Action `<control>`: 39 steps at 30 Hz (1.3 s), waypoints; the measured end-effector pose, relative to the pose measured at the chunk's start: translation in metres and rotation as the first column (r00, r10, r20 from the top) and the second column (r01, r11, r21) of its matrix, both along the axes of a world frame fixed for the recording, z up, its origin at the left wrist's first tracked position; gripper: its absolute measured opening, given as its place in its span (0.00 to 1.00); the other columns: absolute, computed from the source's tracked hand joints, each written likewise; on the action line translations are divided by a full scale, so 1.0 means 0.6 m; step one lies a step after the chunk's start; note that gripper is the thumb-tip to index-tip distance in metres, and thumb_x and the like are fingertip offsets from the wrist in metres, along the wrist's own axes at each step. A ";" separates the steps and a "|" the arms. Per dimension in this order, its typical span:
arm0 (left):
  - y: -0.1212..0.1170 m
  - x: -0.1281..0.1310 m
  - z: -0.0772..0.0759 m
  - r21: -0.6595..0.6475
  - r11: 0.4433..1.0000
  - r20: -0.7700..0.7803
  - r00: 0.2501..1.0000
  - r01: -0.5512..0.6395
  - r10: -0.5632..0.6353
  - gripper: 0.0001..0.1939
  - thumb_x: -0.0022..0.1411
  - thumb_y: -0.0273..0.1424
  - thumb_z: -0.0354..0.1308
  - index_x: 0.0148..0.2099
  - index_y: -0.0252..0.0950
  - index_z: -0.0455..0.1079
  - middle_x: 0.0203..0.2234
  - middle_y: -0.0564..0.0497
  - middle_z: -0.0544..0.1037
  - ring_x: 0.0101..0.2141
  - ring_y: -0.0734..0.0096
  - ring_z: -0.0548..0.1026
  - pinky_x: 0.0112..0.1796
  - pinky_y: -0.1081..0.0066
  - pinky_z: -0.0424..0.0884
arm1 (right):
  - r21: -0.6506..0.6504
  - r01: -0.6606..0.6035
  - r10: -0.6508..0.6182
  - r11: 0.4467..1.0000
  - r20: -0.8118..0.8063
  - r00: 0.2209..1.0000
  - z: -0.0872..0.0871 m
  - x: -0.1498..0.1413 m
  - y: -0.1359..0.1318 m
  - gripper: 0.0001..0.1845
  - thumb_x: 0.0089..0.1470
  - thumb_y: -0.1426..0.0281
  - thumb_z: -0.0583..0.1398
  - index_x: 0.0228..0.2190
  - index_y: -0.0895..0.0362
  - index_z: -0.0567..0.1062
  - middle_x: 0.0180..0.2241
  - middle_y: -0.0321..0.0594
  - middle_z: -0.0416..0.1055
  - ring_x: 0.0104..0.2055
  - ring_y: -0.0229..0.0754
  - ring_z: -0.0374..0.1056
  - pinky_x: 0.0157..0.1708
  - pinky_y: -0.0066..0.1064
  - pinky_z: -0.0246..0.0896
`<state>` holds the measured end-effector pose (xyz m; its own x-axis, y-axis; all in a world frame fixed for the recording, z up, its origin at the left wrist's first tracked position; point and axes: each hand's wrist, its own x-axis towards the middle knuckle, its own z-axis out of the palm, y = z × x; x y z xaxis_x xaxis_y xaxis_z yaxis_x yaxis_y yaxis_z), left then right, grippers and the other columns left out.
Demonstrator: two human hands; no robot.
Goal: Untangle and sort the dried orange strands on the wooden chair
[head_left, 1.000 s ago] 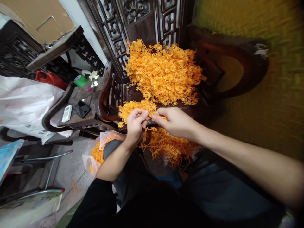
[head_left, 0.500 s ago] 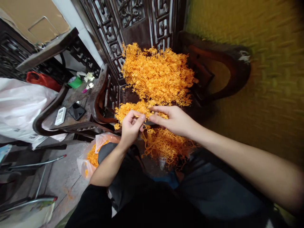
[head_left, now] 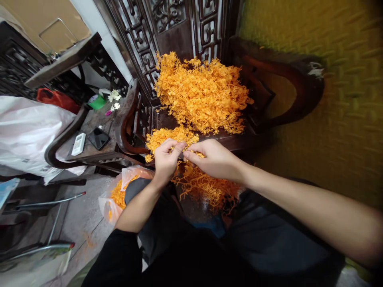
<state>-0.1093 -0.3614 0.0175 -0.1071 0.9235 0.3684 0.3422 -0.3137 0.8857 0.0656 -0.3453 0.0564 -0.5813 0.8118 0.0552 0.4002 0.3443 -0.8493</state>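
Observation:
My left hand (head_left: 165, 158) is pinched closed, thumb against fingertips. My right hand (head_left: 216, 160) meets it from the right, its thumb and fingers closed too. Between the fingertips are thin orange strands, mostly covered by the fingers. Behind the left hand, a small heap of orange frilly-headed strands (head_left: 169, 134) lies at the seat's front edge. A much larger orange pile (head_left: 200, 95) fills the dark carved wooden chair seat farther back. Below the hands, between the knees, hangs or lies a mass of thin, tangled orange stringy stalks (head_left: 208, 189).
A clear plastic bag (head_left: 104, 203) with orange pieces stands on the floor left of the knee. Left of the chair, a wooden side table (head_left: 89, 119) carries a phone (head_left: 98, 138), a white remote-like device (head_left: 78, 144) and white flowers (head_left: 114, 95). The chair's curved armrest (head_left: 308, 93) is at right.
My right hand has moved slightly left and its spread fingers have closed into a pinch against my left fingertips. My left hand has barely moved. The view has shifted slightly.

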 end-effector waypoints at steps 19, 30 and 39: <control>-0.013 -0.010 0.032 0.076 0.996 -0.239 0.971 0.039 -0.020 0.12 0.67 0.35 0.62 0.31 0.37 0.81 0.27 0.50 0.81 0.29 0.70 0.75 0.33 0.71 0.68 | 0.177 0.072 -0.073 0.982 -0.004 0.997 0.007 0.021 0.000 0.15 0.65 0.63 0.59 0.35 0.59 0.82 0.34 0.46 0.80 0.35 0.44 0.73 0.38 0.35 0.62; -0.006 -0.049 0.035 0.053 0.970 -0.507 0.844 0.235 -0.177 0.12 0.67 0.30 0.59 0.30 0.36 0.75 0.23 0.52 0.74 0.26 0.72 0.69 0.30 0.71 0.61 | 0.458 -0.043 0.005 0.888 0.083 0.997 0.009 0.047 -0.009 0.22 0.68 0.70 0.52 0.55 0.53 0.79 0.41 0.46 0.79 0.38 0.45 0.73 0.37 0.35 0.63; -0.058 -0.021 0.045 -0.068 0.957 -0.714 0.657 0.282 -0.244 0.12 0.70 0.33 0.54 0.32 0.37 0.73 0.24 0.51 0.74 0.24 0.71 0.67 0.27 0.69 0.54 | 0.386 -0.127 0.069 0.914 0.160 0.985 -0.013 0.031 -0.027 0.16 0.66 0.68 0.55 0.38 0.56 0.83 0.33 0.45 0.76 0.32 0.42 0.69 0.31 0.32 0.58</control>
